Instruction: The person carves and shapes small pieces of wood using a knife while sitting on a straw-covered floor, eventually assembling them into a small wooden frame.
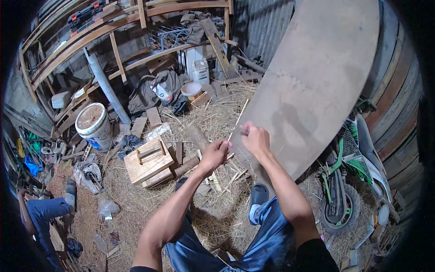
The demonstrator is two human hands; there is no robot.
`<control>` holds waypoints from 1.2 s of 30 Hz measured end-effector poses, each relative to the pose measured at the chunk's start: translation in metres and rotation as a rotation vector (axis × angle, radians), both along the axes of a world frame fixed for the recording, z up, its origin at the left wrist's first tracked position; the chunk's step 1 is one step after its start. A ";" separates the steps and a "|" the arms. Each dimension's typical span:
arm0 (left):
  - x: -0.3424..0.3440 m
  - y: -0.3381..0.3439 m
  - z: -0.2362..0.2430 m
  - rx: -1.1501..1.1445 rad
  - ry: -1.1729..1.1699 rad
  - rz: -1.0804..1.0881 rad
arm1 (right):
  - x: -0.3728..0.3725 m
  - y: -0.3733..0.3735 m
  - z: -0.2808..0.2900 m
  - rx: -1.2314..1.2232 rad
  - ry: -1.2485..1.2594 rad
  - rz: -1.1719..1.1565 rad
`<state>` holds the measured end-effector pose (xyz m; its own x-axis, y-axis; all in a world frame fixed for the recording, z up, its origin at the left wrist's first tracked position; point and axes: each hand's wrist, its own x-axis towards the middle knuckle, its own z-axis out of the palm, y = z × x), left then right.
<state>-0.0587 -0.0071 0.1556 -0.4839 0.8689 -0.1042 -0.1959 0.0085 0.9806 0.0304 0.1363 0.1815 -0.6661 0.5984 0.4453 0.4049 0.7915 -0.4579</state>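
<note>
My left hand [214, 156] is closed in a pinch around the lower end of a thin pale strip of wood or straw [240, 114]. The strip slants up and away to the right from the fingertips. My right hand [255, 139] is a little to the right, its fingers curled and pressed together beside the strip. Whatever those fingers hold, if anything, is too small to make out. Both hands are above the straw-strewn floor [226, 199], between my knees and a large leaning board [312, 86].
A wooden box with a handle [149, 161] and a short log [197, 137] lie left of my hands. Farther left stand a white bucket [94, 127] and a grey pipe [106, 86]. A green and white motorbike [344, 181] is at right. Another person's leg [47, 213] shows at lower left.
</note>
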 end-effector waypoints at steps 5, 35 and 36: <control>0.010 0.008 0.006 -0.013 0.170 0.045 | 0.000 -0.006 -0.012 0.169 -0.193 0.207; 0.026 0.011 -0.019 -0.189 0.453 0.064 | -0.005 0.072 -0.040 -0.013 -0.287 -0.321; 0.023 0.009 -0.021 -0.210 0.449 0.090 | -0.010 0.069 -0.042 -0.034 -0.315 -0.322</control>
